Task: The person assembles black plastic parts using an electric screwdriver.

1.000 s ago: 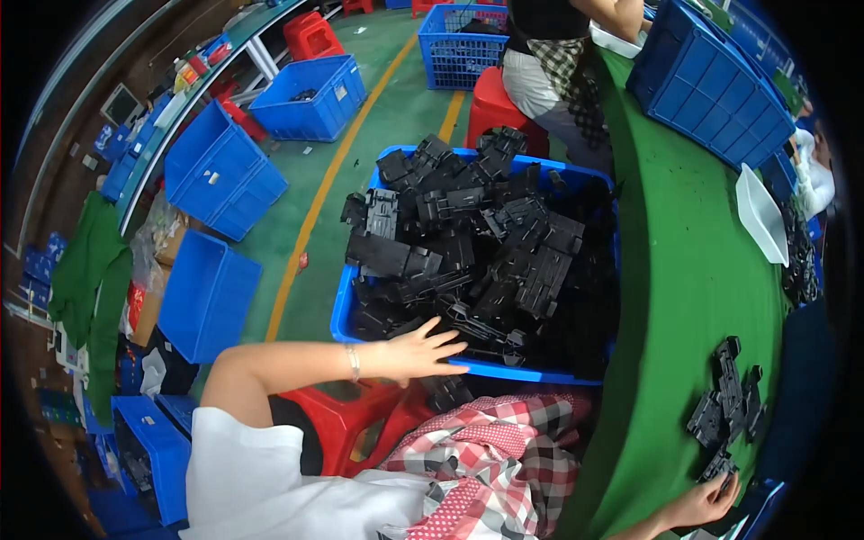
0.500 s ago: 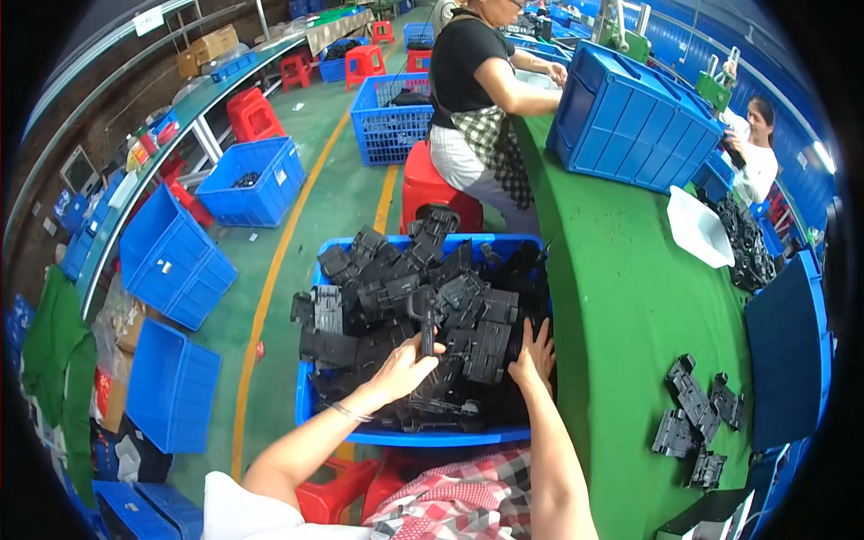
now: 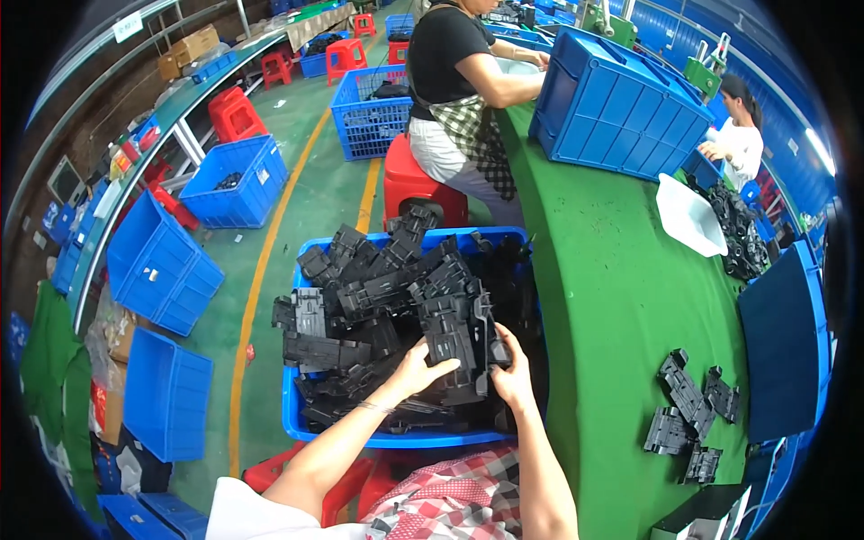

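Observation:
A blue crate [image 3: 292,414] in front of me is heaped with black molded plastic parts [image 3: 324,351]. Over its right half, my left hand [image 3: 421,371] grips a flat black plastic part [image 3: 448,340], thumb on its near face. My right hand [image 3: 513,373] is closed on a narrow upright black plastic part [image 3: 484,337] just beside it. The two parts stand close together, perhaps touching. Several similar parts, among them a long one [image 3: 688,396], lie on the green-covered table [image 3: 621,360] to my right.
A large blue crate [image 3: 621,108] and a white tray [image 3: 688,216] stand on the table. A person [image 3: 454,81] sits ahead on a red stool [image 3: 418,184]; another person [image 3: 740,135] is at the far right. Blue crates [image 3: 166,391] line the floor at left.
My right hand has come up from the crate's right side, now with a black plastic part. My left hand has turned its part flat side toward me, and the hands are closer together.

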Demonstrator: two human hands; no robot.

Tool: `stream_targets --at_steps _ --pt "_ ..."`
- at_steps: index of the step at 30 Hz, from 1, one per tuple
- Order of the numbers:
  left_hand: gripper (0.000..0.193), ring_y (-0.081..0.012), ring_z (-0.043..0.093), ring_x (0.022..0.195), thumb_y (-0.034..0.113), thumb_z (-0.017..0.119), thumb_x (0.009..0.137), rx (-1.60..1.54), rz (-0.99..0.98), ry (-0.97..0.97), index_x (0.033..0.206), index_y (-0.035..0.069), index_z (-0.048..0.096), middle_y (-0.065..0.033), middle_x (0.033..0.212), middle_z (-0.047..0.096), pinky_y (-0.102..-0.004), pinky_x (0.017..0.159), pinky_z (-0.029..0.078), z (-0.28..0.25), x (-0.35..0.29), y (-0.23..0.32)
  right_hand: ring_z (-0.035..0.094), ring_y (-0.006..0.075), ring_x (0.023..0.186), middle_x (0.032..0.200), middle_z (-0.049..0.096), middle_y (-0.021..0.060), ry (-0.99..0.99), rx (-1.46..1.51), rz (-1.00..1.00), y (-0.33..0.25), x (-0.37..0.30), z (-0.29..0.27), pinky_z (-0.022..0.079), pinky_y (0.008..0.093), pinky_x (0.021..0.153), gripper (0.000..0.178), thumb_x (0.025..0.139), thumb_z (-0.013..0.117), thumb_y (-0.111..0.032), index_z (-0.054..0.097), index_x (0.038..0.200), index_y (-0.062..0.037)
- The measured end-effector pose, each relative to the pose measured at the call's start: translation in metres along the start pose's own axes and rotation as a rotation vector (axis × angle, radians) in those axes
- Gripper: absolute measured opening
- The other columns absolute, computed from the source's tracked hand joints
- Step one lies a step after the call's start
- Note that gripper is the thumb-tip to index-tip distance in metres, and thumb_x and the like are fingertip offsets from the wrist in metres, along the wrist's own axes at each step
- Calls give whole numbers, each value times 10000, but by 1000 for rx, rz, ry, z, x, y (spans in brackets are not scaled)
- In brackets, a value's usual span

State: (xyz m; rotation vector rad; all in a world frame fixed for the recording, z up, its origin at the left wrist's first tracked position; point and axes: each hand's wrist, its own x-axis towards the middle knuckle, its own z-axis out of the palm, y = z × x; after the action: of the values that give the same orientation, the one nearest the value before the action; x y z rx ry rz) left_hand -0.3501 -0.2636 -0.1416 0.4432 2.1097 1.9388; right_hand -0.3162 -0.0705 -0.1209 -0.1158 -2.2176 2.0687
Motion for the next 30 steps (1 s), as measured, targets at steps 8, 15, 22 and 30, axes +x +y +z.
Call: stream_targets --at_steps 8,15,22,30 --pt "533 -247 491 1103 143 709 736 8 332 -191 1187 -14 473 -148 1193 494 -338 943 379 11 23 154 430 232 1181 1222 490 138 425 -173 -292 -135 -37 -10 298 332 1012 580 670 524 97 445 1237 1" --pt "659 -336 500 975 86 714 674 -444 507 -190 1198 18 319 -203 1043 481 -428 872 406 242 75 269 546 192 899 1044 542 96 847 -152 -363 -188 -106 -255 489 302 716 531 722 471 -6 393 1247 -21" --pt "472 -356 492 1008 218 663 716 170 561 -249 1107 5 505 -187 1136 469 -445 887 393 251 56 214 451 246 1126 1252 462 151 1089 -1390 -23 -156 -185 -326 337 330 978 476 826 572 -76 406 1257 36" --pt "548 -334 450 1027 329 707 661 720 172 800 1083 43 507 -160 1077 481 -469 855 361 13 69 60 493 314 1048 1090 537 164 237 -768 -207 -114 -36 -10 389 383 912 390 690 681 -116 534 1036 -9"
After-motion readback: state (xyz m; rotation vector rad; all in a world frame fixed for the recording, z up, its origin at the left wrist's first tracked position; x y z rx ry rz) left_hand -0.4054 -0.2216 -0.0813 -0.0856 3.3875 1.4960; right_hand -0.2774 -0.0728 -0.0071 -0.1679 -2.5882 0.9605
